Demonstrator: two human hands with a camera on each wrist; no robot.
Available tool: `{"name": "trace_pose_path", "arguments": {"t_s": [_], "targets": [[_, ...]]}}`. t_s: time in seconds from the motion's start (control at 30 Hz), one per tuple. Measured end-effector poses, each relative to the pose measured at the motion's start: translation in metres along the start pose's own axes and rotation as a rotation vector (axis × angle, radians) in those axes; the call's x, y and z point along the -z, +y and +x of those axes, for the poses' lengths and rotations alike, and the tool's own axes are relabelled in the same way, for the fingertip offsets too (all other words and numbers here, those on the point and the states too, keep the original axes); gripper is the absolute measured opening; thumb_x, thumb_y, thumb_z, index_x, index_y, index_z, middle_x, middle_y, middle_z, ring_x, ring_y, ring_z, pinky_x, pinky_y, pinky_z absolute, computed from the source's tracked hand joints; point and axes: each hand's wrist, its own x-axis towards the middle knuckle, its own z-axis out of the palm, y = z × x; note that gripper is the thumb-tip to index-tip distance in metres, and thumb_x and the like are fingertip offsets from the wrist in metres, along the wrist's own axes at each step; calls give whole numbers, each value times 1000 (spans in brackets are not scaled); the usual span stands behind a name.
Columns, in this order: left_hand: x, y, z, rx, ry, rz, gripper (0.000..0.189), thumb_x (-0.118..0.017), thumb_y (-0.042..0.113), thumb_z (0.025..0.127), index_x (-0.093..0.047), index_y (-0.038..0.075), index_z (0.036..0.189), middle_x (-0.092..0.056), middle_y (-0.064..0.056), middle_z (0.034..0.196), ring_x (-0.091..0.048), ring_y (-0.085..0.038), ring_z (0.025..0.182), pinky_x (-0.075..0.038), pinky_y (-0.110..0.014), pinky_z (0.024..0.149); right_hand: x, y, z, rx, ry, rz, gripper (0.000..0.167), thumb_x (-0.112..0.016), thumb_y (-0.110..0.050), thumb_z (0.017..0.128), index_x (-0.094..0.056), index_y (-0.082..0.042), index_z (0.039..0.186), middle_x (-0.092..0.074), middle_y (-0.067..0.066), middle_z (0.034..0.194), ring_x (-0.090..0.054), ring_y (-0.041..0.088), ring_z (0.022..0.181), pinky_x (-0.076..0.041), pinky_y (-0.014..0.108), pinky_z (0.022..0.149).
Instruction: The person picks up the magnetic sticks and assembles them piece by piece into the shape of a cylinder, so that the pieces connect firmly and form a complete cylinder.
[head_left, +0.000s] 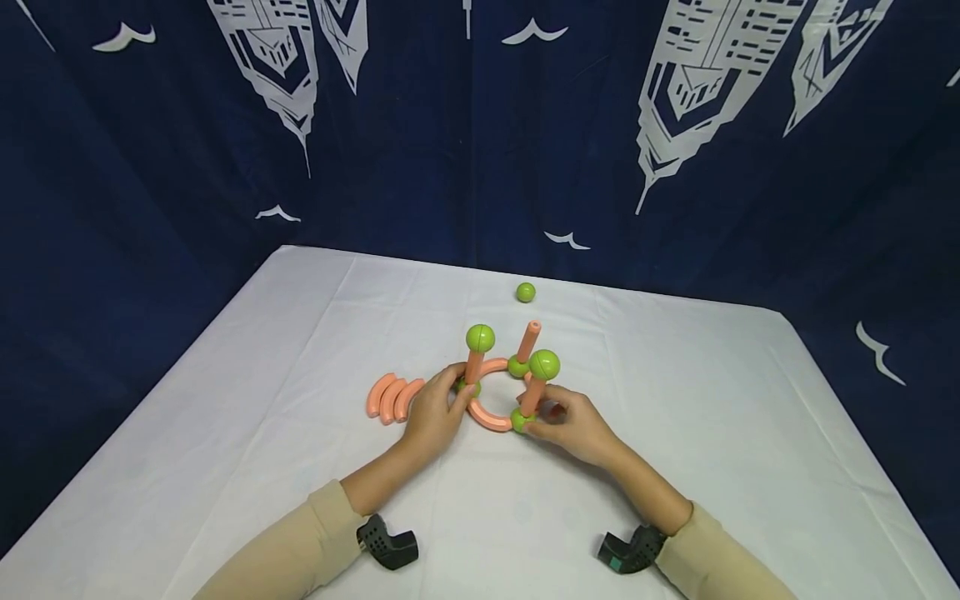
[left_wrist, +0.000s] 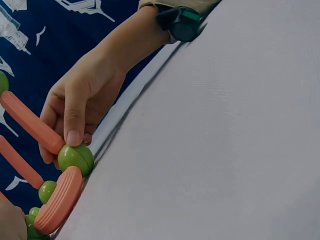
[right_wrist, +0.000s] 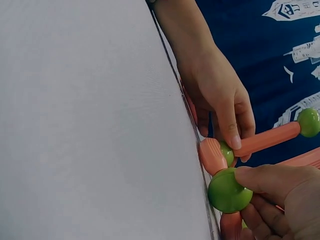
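A ring of curved orange pieces (head_left: pixel 491 419) joined by green balls lies on the white table, with three orange rods (head_left: pixel 529 340) standing up from it. Two rods carry a green ball (head_left: pixel 480 338) on top; the back one has a bare upper end. At the ring's left side, my left hand (head_left: pixel 437 408) pinches the joint where a rod meets a lower green ball (right_wrist: pixel 227 154). My right hand (head_left: pixel 581 427) grips the near-right lower green ball (right_wrist: pixel 230 191), thumb against it. A shaded reddish-orange piece (head_left: pixel 553 409) partly shows among the right fingers.
Left of the ring, three loose curved pieces (head_left: pixel 387 399) lie side by side, close to my left hand. One loose green ball (head_left: pixel 526 292) sits near the table's back edge. A dark blue patterned curtain (head_left: pixel 465 150) hangs behind the table.
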Motion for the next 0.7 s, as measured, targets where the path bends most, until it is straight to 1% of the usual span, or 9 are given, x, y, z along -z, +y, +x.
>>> {"name": "trace_pose_path", "arguments": {"t_s": [0.13,0.27,0.37,0.43,0.53,0.7], "targets": [[3,1,3,30,-59,-7,31,-62,19,96,-60,5,124,-65,-9,109,-62,-22,99,-50,-41,84,-1,0,-1,20,10,-6,32,-80,-6,80,-69,-1,109,-69,7,104,-58,28,89,-49,38,76],[4,1,6,34,-93,-16,31,-63,18,95,-60,6,123,-66,-9,111,-62,-24,104,-49,-42,88,-2,-1,-4,18,7,-11,29,-79,-7,81,-69,-2,108,-69,4,101,-59,25,89,-49,38,78],[4,0,8,26,-116,-24,30,-63,18,95,-61,7,123,-66,-8,110,-63,-23,104,-49,-41,87,-4,-3,-7,18,10,-12,26,-78,-8,82,-69,-3,105,-69,1,96,-60,23,87,-50,36,78],[4,-1,10,24,-142,-29,30,-63,19,96,-60,8,124,-66,-8,112,-62,-23,107,-49,-41,89,-4,-5,-9,31,14,-13,24,-77,-8,82,-69,-3,105,-68,1,94,-59,24,84,-49,36,77],[4,-2,15,12,-188,-53,31,-61,20,96,-60,9,125,-67,-7,113,-62,-23,108,-49,-42,89,-6,-8,-11,54,18,-21,22,-77,-9,83,-69,-4,102,-67,0,92,-59,23,82,-49,35,74],[5,-4,23,-21,-246,-75,29,-61,19,96,-61,9,124,-68,-6,114,-62,-22,108,-49,-41,89,-9,-10,-13,92,19,-43,17,-77,-8,82,-69,-8,97,-65,-4,89,-60,16,79,-50,31,71]]}}
